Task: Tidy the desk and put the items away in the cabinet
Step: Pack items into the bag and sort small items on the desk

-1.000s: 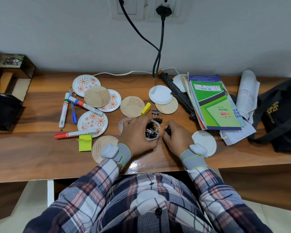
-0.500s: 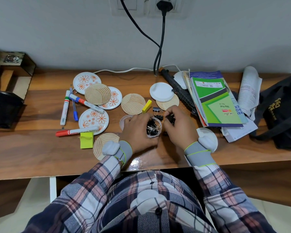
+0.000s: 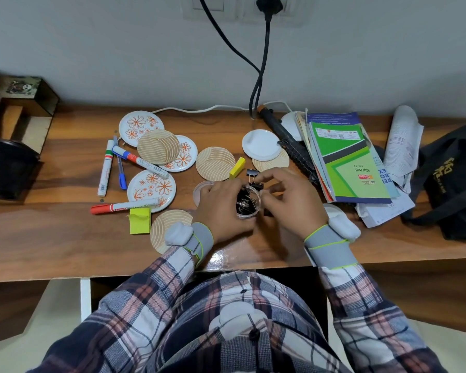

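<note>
My left hand (image 3: 221, 205) grips a small clear round tub (image 3: 248, 204) with several black binder clips in it, standing on the wooden desk (image 3: 65, 238). My right hand (image 3: 288, 200) is curled at the tub's right rim and pinches a black binder clip (image 3: 256, 186) over the opening. Another binder clip (image 3: 252, 172) lies loose just behind the tub. The tub's clear lid (image 3: 201, 187) lies flat on the desk, partly hidden by my left hand.
Floral and striped coasters (image 3: 214, 163), markers (image 3: 124, 205), yellow sticky notes (image 3: 140, 224) and a yellow eraser (image 3: 237, 168) lie at left and middle. Booklets (image 3: 347, 162), papers and a black bag (image 3: 452, 179) crowd the right. A wooden organiser (image 3: 24, 109) stands far left.
My right hand picked a binder clip off the desk and brought it left to the tub's opening. My left hand kept hold of the tub.
</note>
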Available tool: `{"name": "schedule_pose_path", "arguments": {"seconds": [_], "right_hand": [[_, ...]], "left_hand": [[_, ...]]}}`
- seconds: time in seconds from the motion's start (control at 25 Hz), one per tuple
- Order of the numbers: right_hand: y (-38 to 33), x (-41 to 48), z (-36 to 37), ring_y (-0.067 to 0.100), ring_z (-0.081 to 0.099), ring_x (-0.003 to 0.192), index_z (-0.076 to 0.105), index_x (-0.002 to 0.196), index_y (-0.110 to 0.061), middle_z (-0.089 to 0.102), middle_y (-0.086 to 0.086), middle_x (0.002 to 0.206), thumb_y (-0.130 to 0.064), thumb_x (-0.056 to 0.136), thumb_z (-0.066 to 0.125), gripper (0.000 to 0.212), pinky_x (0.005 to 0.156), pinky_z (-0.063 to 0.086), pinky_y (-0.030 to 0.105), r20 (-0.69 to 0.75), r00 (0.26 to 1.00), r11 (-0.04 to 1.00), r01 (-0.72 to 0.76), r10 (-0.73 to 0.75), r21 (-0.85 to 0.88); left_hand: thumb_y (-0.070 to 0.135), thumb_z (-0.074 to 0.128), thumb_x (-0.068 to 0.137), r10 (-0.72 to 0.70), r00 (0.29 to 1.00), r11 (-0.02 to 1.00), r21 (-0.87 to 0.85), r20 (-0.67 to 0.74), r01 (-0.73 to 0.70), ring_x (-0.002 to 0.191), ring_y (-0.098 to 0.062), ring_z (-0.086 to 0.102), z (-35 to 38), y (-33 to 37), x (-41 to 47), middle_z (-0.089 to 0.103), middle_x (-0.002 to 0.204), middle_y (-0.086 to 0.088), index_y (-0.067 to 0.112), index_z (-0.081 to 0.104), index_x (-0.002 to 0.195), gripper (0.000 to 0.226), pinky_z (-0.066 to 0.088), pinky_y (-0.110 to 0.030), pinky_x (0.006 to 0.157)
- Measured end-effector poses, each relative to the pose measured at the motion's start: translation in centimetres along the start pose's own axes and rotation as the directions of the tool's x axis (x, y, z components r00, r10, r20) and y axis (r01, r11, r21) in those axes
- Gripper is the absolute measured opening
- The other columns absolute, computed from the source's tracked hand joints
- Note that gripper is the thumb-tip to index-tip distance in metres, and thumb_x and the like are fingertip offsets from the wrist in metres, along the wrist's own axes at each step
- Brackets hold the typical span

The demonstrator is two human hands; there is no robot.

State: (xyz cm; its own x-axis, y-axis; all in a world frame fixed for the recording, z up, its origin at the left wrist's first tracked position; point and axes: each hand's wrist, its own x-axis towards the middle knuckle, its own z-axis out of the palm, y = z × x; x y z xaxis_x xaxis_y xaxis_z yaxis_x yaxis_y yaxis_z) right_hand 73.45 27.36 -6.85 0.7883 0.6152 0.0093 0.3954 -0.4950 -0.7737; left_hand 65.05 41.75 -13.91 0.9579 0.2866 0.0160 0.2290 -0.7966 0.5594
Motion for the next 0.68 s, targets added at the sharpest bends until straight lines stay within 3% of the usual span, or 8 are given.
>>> {"name": "schedule_pose_path", "arguments": {"seconds": [0.12,0.24,0.32,0.48,0.56,0.68], "right_hand": [[2.7,0.3,0.0,0.020,0.064,0.085,0.063,0.110,-0.029,0.063,0.000,0.107,-0.019,0.080,0.068,0.032,0.077,0.052,0.037,0.023,0.990,0.964,-0.128,0.137,-0.234],[4.8,-0.2,1.2,0.034,0.058,0.109,0.045,0.140,-0.029,0.047,0.008,0.132,-0.032,0.083,0.069,0.063,0.085,0.048,0.036,0.118,0.938,0.863,-0.246,0.327,-0.441],[5.2,-0.3,2.3,0.034,0.056,0.112,0.038,0.144,-0.032,0.045,0.007,0.134,-0.035,0.085,0.067,0.066,0.083,0.048,0.037,0.100,0.948,0.869,-0.233,0.304,-0.436],[5.1,0.4,3.8,0.033,0.059,0.107,0.044,0.137,-0.029,0.051,0.005,0.130,-0.026,0.091,0.057,0.048,0.074,0.048,0.036,0.054,0.984,0.892,-0.129,0.168,-0.433],[5.1,0.5,4.0,0.035,0.059,0.101,0.037,0.142,-0.029,0.047,0.007,0.130,-0.025,0.093,0.055,0.053,0.067,0.041,0.034,0.053,0.987,0.893,-0.114,0.152,-0.435],[5.5,1.0,3.4,0.035,0.059,0.094,0.019,0.152,-0.038,0.040,0.008,0.132,-0.027,0.094,0.054,0.069,0.062,0.038,0.033,0.168,0.976,0.872,-0.038,0.137,-0.488]], "left_hand": [[0.057,0.071,0.062,0.006,1.000,1.000,0.000,-0.001,-0.006,0.107,-0.022,0.049,0.1,-0.2,0.1,0.056,0.109,0.008,0.030,0.045,0.115,0.065,0.024,-0.034,0.084],[0.058,0.072,0.063,0.009,1.000,1.000,0.005,0.000,-0.009,0.108,-0.021,0.049,0.2,-0.2,0.0,0.057,0.110,0.008,0.029,0.047,0.117,0.066,0.025,-0.035,0.085],[0.058,0.071,0.062,0.002,1.000,1.000,0.008,0.003,-0.002,0.108,-0.021,0.049,0.2,-0.2,0.1,0.057,0.110,0.008,0.029,0.047,0.117,0.066,0.024,-0.034,0.085],[0.057,0.067,0.061,-0.008,1.000,1.000,0.000,0.012,0.008,0.110,-0.021,0.050,0.0,-0.1,0.1,0.058,0.112,0.008,0.030,0.047,0.120,0.068,0.025,-0.035,0.085],[0.057,0.068,0.061,-0.011,1.000,1.000,-0.003,0.011,0.011,0.111,-0.021,0.050,0.0,-0.1,0.1,0.057,0.113,0.009,0.031,0.046,0.121,0.069,0.026,-0.035,0.086],[0.058,0.069,0.062,-0.010,1.000,1.000,0.004,0.014,0.010,0.112,-0.019,0.049,0.1,-0.1,0.1,0.057,0.115,0.011,0.033,0.044,0.124,0.071,0.024,-0.033,0.087]]}}
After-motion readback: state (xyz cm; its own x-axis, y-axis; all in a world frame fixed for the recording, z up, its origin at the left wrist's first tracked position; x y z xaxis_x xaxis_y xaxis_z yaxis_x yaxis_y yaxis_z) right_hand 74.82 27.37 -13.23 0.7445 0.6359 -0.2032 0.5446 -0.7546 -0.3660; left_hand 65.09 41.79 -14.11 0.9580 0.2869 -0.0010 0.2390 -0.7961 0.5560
